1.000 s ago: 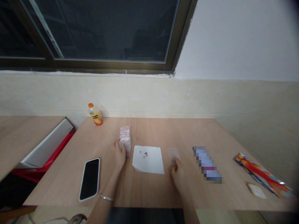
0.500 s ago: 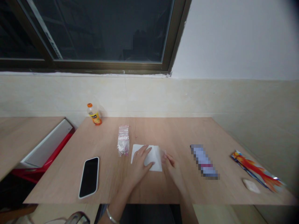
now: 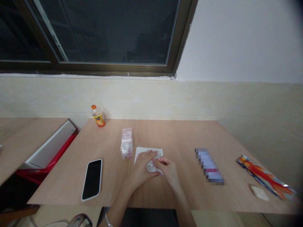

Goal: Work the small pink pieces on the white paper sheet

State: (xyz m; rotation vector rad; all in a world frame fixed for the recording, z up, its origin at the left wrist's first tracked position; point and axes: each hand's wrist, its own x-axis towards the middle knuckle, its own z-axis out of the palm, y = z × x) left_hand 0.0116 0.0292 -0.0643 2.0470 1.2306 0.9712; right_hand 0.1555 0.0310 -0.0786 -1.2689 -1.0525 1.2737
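text: none legible | orange-capped bottle [image 3: 98, 116]: label too small to read | packet [image 3: 209, 166]: print pixelated

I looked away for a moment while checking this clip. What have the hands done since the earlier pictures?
The left hand let go of the stack of small zip bags and moved right onto the white paper. The right hand brought a small clear plastic bag leftward onto the paper, where both hands now meet. The stack, black phone and juice bottle stayed put.

Between left grip [image 3: 142, 168] and right grip [image 3: 168, 171], a small clear piece [image 3: 150, 167], mostly hidden; farther right, a pixelated packet [image 3: 209, 166], its markings unreadable.
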